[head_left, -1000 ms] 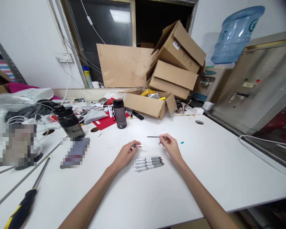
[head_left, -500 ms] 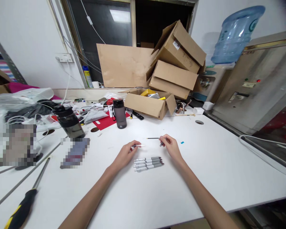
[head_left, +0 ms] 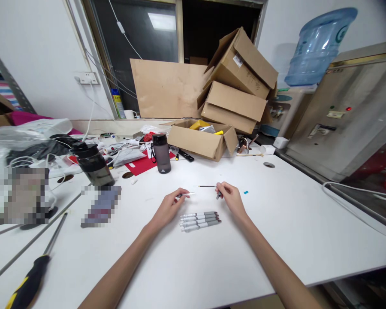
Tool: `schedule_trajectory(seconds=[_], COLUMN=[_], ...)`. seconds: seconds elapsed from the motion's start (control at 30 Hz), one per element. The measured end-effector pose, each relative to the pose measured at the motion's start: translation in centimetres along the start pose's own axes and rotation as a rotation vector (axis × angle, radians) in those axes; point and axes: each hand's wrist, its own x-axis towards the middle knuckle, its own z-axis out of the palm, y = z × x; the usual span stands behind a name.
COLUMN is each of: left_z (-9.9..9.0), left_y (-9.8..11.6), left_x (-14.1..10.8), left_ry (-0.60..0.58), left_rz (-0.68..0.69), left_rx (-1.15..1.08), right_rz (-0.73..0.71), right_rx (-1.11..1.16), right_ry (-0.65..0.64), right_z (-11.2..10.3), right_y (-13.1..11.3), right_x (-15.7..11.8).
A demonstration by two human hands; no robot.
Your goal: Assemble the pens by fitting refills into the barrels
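My left hand [head_left: 172, 204] is closed on a pale pen barrel [head_left: 190, 193], whose light end sticks out to the right past the fingertips. Between the fingers of my right hand [head_left: 229, 195] is a thin dark pen refill [head_left: 207, 186], pointing left toward the barrel without touching it. A short grey pen part [head_left: 218, 195] also shows under the right fingers. Several white-and-grey pens [head_left: 200, 221] lie side by side on the white table [head_left: 193, 266], just below and between the hands.
A small blue piece [head_left: 246, 192] lies right of my right hand. Farther back stand a dark bottle [head_left: 161, 155], another bottle [head_left: 94, 165] and an open cardboard box [head_left: 196, 141]. A screwdriver [head_left: 35, 270] lies at the front left, with a blurred-out flat object [head_left: 101, 207] beyond it.
The barrel in my left hand has tilted slightly, its free end a little higher. My right hand and the refill have shifted very slightly right.
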Motion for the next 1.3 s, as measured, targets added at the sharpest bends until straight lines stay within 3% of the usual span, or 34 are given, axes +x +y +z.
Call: schedule_trajectory(seconds=[0.43,0.8,1.3], left_z=[-0.5,-0.5,-0.1], left_y=[-0.8,-0.2,0.2], left_x=[0.3,0.2,0.3], left_ry=[0.092,0.055,-0.018], left_rz=[-0.046,-0.027,0.006], left_rx=[-0.105,-0.097,-0.081], right_rz=[-0.028,-0.018,-0.027], right_rx=[-0.059,-0.075,-0.076], right_ry=[0.033,0.001,-0.135], right_z=[0.0,0.1,1.0], right_y=[0.2,-0.3,-0.1], right_x=[0.0,-0.1,-0.7])
